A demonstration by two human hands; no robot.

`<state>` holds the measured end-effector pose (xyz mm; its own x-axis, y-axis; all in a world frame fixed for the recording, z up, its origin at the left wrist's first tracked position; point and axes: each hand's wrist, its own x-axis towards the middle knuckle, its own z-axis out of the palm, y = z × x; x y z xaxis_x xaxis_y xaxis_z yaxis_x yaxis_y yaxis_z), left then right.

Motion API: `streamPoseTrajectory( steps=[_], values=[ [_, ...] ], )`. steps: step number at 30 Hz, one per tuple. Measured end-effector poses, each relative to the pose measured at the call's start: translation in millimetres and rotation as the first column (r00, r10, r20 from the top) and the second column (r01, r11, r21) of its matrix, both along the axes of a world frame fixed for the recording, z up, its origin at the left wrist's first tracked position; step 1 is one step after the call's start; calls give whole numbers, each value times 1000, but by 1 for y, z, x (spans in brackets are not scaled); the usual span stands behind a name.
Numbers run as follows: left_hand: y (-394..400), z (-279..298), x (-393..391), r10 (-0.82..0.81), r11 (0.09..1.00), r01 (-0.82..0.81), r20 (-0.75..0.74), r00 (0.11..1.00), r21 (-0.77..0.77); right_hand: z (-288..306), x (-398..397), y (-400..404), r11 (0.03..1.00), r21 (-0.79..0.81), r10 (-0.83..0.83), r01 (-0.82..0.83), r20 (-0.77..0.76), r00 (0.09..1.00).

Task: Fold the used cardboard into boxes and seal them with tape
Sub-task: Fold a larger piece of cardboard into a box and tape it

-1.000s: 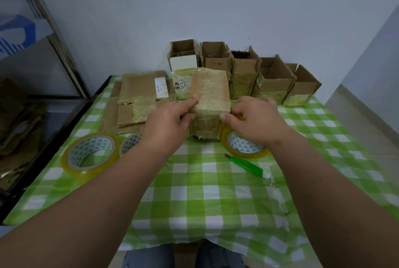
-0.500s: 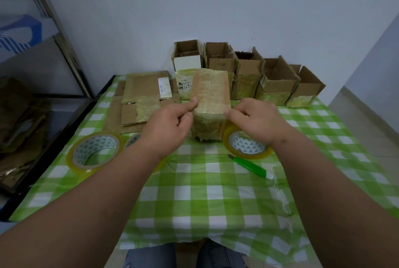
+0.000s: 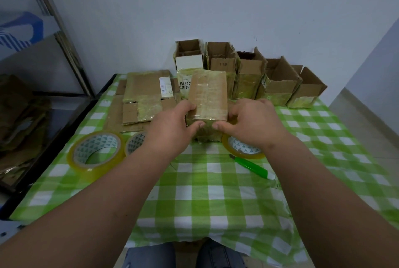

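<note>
Box (image 3: 208,95): taped cardboard, closed face up and tilted toward the viewer, at the middle of the table (image 3: 216,192), held between both hands

Left hand (image 3: 172,129): grips the box's left side, fingers curled over the upper left edge, thumb on the near face

Right hand (image 3: 251,120): grips the box's right side, thumb on the near face close to the left thumb, fingers curled round the right edge

Flat cardboard (image 3: 144,97): stack of unfolded pieces, left of the box, one with a white label

Open boxes (image 3: 278,77): a row of folded boxes with open tops, behind and right of the box, along the wall

Big tape roll (image 3: 96,155): clear tape, lying flat, left of and nearer than the box

Second roll (image 3: 135,143): just right of the big roll, partly hidden by the left hand

Third roll (image 3: 243,149): just right of and below the box, partly under the right hand

Cutter (image 3: 251,167): green, lying just near of the third roll

Table cover: green and white check
</note>
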<state>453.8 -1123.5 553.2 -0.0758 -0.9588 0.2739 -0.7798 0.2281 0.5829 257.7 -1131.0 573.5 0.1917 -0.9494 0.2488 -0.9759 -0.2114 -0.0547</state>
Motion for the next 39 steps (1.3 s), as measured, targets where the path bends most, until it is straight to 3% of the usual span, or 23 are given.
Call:
streamPoseTrajectory(
  steps=[6,12,16,23,28,32,39],
  values=[
    [-1,2,-7,-8,1000,7,-75,997,-13,-2,-3,1,1000,-25,-7,8,21,1000],
    [-9,-6,9,-86,978,166,-476,875,128,-1,-19,0,998,67,-14,3,170,985],
    [-12,-7,7,-69,983,123,-347,935,137,2,-16,2,996,83,12,-27,168,986],
    [-17,-14,-3,63,996,-47,-259,964,71,0,-7,2,998,50,-37,34,55,998],
    [-14,-11,-6,92,991,-61,-264,960,121,2,-8,5,995,86,-51,44,73,996],
    [-13,-13,-3,89,985,-30,-350,933,172,5,-11,6,987,162,-18,-7,152,988],
    [-12,-13,-4,107,991,-74,-314,943,113,3,-8,8,991,131,-12,-8,150,989]
  ],
)
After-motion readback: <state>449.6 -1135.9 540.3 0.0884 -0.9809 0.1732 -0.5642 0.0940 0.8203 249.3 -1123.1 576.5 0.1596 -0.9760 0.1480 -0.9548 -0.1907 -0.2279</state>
